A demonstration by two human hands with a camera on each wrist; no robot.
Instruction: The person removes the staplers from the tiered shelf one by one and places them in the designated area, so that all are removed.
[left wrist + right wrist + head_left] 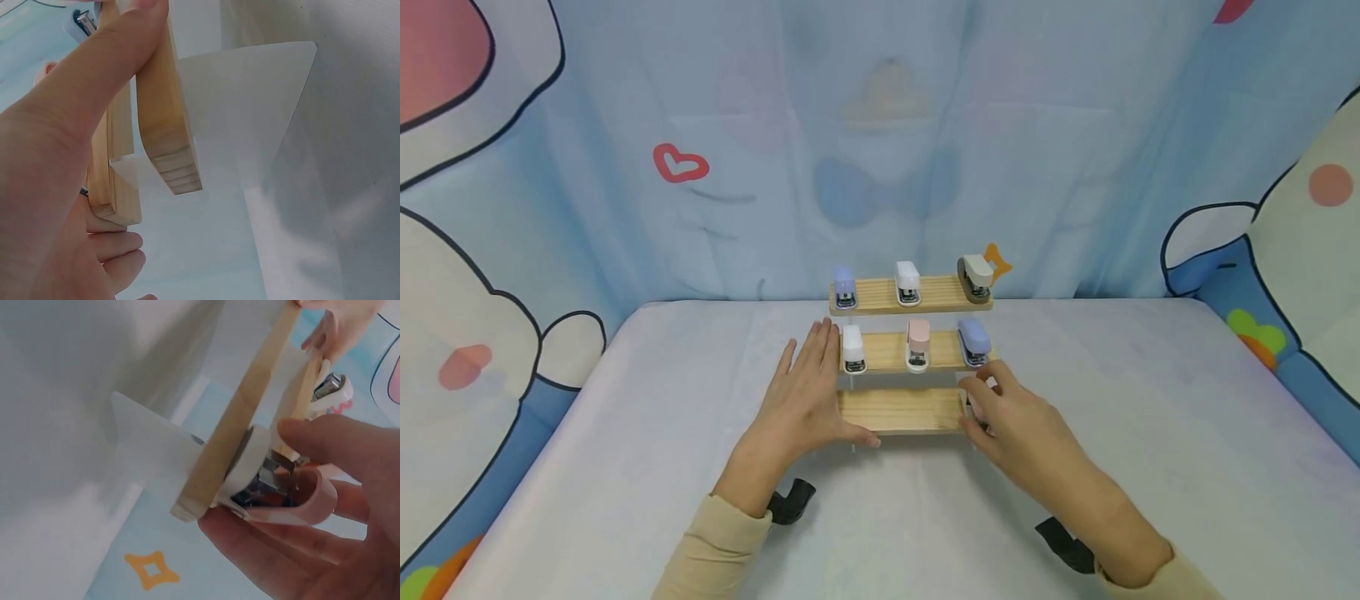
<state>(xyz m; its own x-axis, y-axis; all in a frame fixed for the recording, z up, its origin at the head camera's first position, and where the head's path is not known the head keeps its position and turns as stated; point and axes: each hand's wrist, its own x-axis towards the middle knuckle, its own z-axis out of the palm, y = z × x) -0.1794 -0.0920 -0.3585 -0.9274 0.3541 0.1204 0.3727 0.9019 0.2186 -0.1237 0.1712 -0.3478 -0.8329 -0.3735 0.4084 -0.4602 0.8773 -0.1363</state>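
Observation:
A three-tier wooden display rack [898, 410] stands on the table, its boards joined by clear side panels. My left hand [801, 400] lies along the rack's left side, fingers straight, with the thumb on the front edge of the lowest board. At that board's right end, my right hand [1018, 417] holds a pink and white mini stapler [290, 515] between thumb and fingers; its white base touches the board in the right wrist view. The middle board carries a white stapler [853, 348], a pink stapler [917, 343] and a blue stapler [974, 340].
On the top board sit a lavender stapler [844, 286], a white stapler [907, 283] and a grey-and-white stapler [976, 277]. A white cloth covers the table [1150, 400]. Behind it hangs a blue cartoon-print curtain [760, 208].

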